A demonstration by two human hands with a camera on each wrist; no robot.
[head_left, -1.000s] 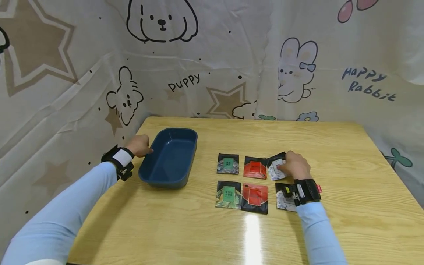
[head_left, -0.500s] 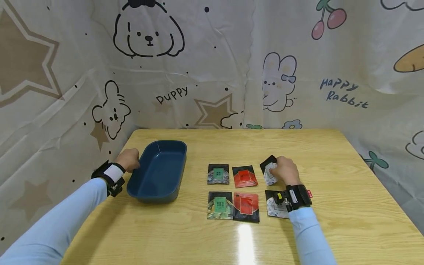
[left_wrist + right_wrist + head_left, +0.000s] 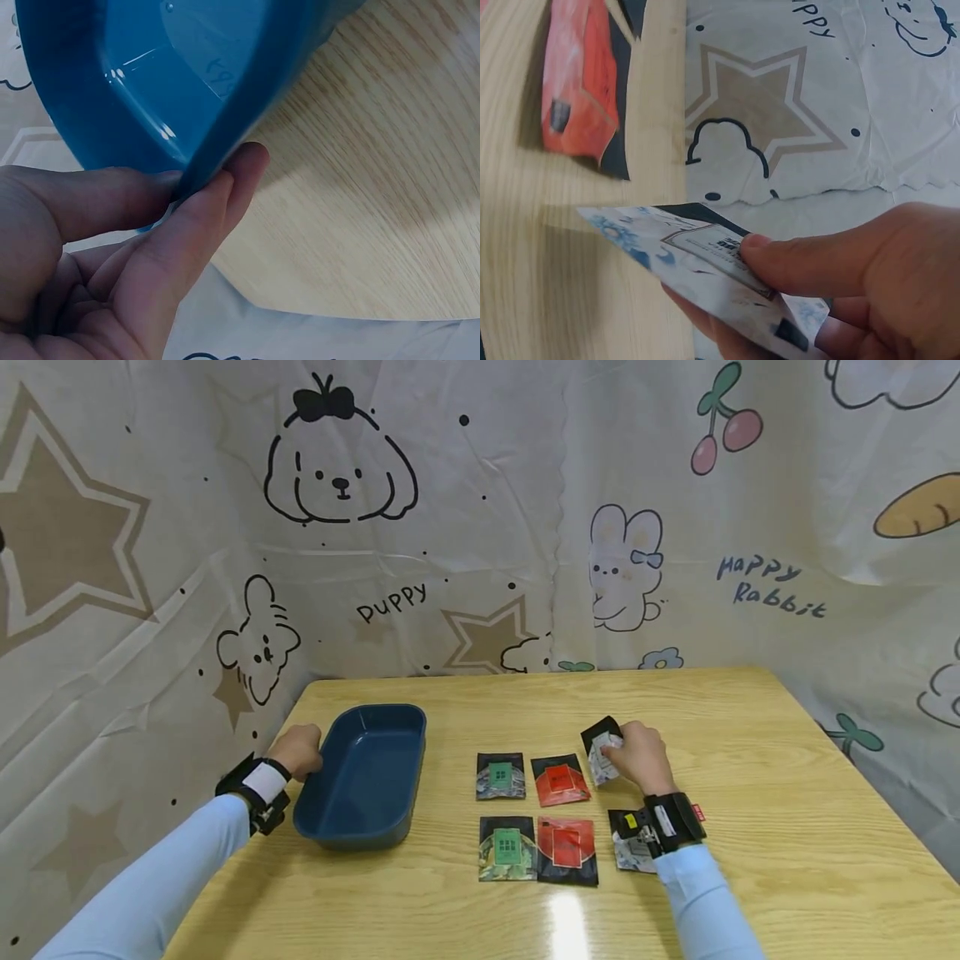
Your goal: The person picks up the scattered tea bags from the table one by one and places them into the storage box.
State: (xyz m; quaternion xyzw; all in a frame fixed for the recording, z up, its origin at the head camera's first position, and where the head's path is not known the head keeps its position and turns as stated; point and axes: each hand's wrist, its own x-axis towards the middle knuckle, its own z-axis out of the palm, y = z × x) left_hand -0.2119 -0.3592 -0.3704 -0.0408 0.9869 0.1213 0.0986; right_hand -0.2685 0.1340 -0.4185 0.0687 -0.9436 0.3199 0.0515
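Observation:
My left hand (image 3: 298,750) pinches the left rim of a deep blue rectangular basin (image 3: 360,777), thumb inside and fingers outside, as the left wrist view shows. On the right, my right hand (image 3: 643,756) holds a small black-and-white packet (image 3: 705,259) between thumb and fingers; it is tilted, with a blue floral print and a label. Nearest to it lies a red-and-black packet (image 3: 560,779). A second black-and-white packet (image 3: 630,842) lies on the table below, partly covered by the right wrist strap.
Left of the red packet lies a green-labelled dark packet (image 3: 500,776). In the front row are another green-labelled packet (image 3: 507,850) and a larger red packet (image 3: 567,852), side by side. A printed cloth (image 3: 480,527) hangs behind the wooden table (image 3: 375,906).
My right hand has lifted the black-and-white packet away from the red one beside it and tilted it. The left hand stays at the basin's rim. The head view has shifted.

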